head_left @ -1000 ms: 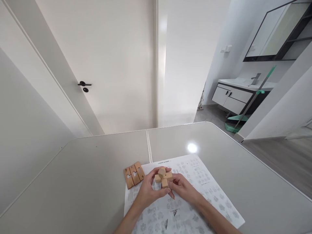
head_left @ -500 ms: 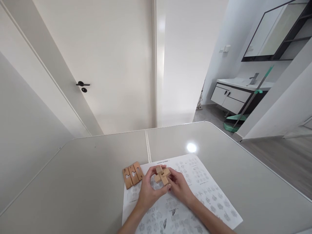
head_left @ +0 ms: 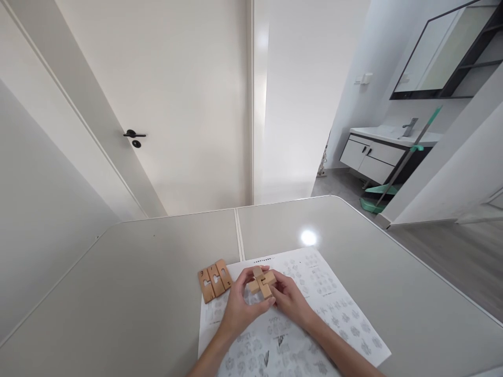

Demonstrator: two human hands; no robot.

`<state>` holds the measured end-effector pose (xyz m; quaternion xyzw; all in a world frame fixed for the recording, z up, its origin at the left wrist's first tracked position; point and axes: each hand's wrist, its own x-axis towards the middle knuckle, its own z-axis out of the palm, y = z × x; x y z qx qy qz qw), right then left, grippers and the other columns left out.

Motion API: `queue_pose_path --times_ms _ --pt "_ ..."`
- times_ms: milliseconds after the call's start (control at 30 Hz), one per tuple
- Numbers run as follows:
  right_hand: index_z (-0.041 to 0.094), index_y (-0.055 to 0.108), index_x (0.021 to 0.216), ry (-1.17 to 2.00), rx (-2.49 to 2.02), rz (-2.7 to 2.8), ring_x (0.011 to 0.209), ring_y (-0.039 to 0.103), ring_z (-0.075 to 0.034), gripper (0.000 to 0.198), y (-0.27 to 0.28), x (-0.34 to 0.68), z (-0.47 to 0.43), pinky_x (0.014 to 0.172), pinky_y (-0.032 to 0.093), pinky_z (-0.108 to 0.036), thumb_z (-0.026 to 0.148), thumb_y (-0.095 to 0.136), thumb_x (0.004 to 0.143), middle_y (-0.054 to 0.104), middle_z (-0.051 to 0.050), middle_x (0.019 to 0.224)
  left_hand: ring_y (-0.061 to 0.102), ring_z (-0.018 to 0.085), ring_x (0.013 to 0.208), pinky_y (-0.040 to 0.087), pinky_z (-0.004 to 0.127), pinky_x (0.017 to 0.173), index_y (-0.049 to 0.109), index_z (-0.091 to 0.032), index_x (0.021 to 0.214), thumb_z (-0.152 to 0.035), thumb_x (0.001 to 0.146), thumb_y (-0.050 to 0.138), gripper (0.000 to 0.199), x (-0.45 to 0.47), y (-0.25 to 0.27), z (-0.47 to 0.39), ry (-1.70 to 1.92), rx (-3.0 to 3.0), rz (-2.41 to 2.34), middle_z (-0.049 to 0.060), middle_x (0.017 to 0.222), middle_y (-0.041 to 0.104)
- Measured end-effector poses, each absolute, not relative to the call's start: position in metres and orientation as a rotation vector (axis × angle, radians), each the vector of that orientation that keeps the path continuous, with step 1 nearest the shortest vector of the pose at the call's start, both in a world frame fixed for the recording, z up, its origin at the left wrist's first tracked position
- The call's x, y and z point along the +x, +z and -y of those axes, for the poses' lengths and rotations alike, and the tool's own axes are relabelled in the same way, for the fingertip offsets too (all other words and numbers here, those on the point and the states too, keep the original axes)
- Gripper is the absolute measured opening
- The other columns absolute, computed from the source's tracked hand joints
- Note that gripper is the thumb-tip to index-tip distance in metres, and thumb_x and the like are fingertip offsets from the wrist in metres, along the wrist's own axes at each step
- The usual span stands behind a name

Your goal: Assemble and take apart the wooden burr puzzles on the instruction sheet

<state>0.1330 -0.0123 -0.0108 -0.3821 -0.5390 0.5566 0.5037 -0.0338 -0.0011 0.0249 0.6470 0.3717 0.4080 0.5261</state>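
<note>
Both of my hands hold a light wooden burr puzzle (head_left: 262, 283) made of interlocking blocks, a little above the printed sheet. My left hand (head_left: 241, 306) curls round its left side, with the thumb at the near block and the fingers at the far one. On the other side, my right hand (head_left: 290, 299) grips the right block between thumb and fingers; some fingertips are hidden. Three flat wooden pieces (head_left: 215, 281) with cut-out slots and dark markings lie side by side at the sheet's upper left corner, left of my left hand.
Under my hands lies a white paper sheet (head_left: 349, 327) printed with grey diagrams, on a grey table (head_left: 129, 293) with a seam. Beyond its far edge stands a white door (head_left: 188, 120). At the right are a sink cabinet (head_left: 371, 154) and a green dustpan (head_left: 371, 205).
The puzzle's top block now looks tilted and shifted slightly, with a small dark gap showing at the centre. My hands keep nearly the same place and grip.
</note>
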Motion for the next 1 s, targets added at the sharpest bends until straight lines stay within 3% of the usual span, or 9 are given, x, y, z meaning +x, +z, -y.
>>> queue_pose_path --times_ms 133,233,367,500,567,667,867,1000 --pt "0.020 0.067 0.102 1.389 -0.904 1.277 0.057 0.041 -0.012 0.034 -0.008 0.134 0.012 0.053 0.037 -0.025 0.052 0.064 0.094 0.051 0.003 0.068 0.059 0.032 0.126 0.045 0.045 0.110 0.064 -0.025 0.127 -0.030 0.076 0.083 0.055 -0.036 0.026 -0.001 0.951 1.490 -0.843 0.010 0.138 0.065" --pt "0.021 0.066 0.112 1.577 -0.776 1.192 0.061 0.050 -0.013 0.033 -0.004 0.136 0.011 0.060 0.046 -0.027 0.046 0.070 0.092 0.057 0.001 0.079 0.059 0.033 0.126 0.045 0.046 0.110 0.063 -0.024 0.131 -0.035 0.078 0.082 0.058 -0.039 0.025 -0.005 0.945 1.445 -0.830 0.012 0.139 0.064" --pt "0.023 0.060 0.129 1.908 -0.498 0.910 0.072 0.056 -0.015 0.052 -0.004 0.139 0.009 0.063 0.051 -0.028 0.047 0.077 0.086 0.061 -0.005 0.099 0.056 0.035 0.128 0.044 0.048 0.111 0.060 -0.026 0.138 -0.040 0.078 0.083 0.067 -0.041 0.022 -0.007 0.916 1.391 -0.783 0.011 0.143 0.061" --pt "0.019 0.068 0.106 1.943 -0.453 0.862 0.067 0.054 -0.012 0.031 -0.004 0.139 0.009 0.065 0.049 -0.027 0.046 0.073 0.092 0.059 -0.004 0.091 0.055 0.034 0.127 0.048 0.044 0.106 0.061 -0.026 0.137 -0.041 0.076 0.084 0.067 -0.040 0.020 -0.006 0.926 1.325 -0.760 0.011 0.135 0.064" --pt "0.018 0.069 0.094 1.908 -0.448 0.895 0.071 0.054 -0.013 0.027 -0.003 0.138 0.010 0.070 0.048 -0.028 0.045 0.070 0.095 0.058 -0.003 0.087 0.056 0.036 0.125 0.054 0.041 0.095 0.061 -0.025 0.137 -0.042 0.076 0.084 0.067 -0.040 0.021 -0.005 0.918 1.274 -0.756 0.012 0.129 0.066" --pt "0.017 0.070 0.096 1.886 -0.465 0.922 0.077 0.056 -0.015 0.029 0.001 0.137 0.011 0.077 0.049 -0.030 0.046 0.070 0.094 0.060 -0.005 0.089 0.056 0.037 0.122 0.058 0.035 0.077 0.061 -0.023 0.136 -0.045 0.075 0.084 0.069 -0.040 0.024 -0.006 0.911 1.208 -0.736 0.014 0.129 0.064" --pt "0.018 0.068 0.119 1.913 -0.454 0.890 0.093 0.061 -0.023 0.046 0.004 0.138 0.012 0.088 0.050 -0.039 0.057 0.063 0.095 0.066 -0.012 0.103 0.054 0.038 0.128 0.049 0.043 0.101 0.065 -0.021 0.132 -0.046 0.072 0.086 0.068 -0.040 0.022 -0.006 0.922 1.212 -0.691 0.014 0.131 0.065" --pt "0.020 0.065 0.126 1.888 -0.519 0.961 0.091 0.063 -0.022 0.050 0.000 0.141 0.011 0.088 0.050 -0.039 0.056 0.069 0.092 0.067 -0.011 0.103 0.054 0.040 0.127 0.054 0.044 0.093 0.064 -0.022 0.132 -0.048 0.073 0.085 0.068 -0.040 0.012 -0.009 0.982 1.087 -0.687 0.015 0.140 0.061"
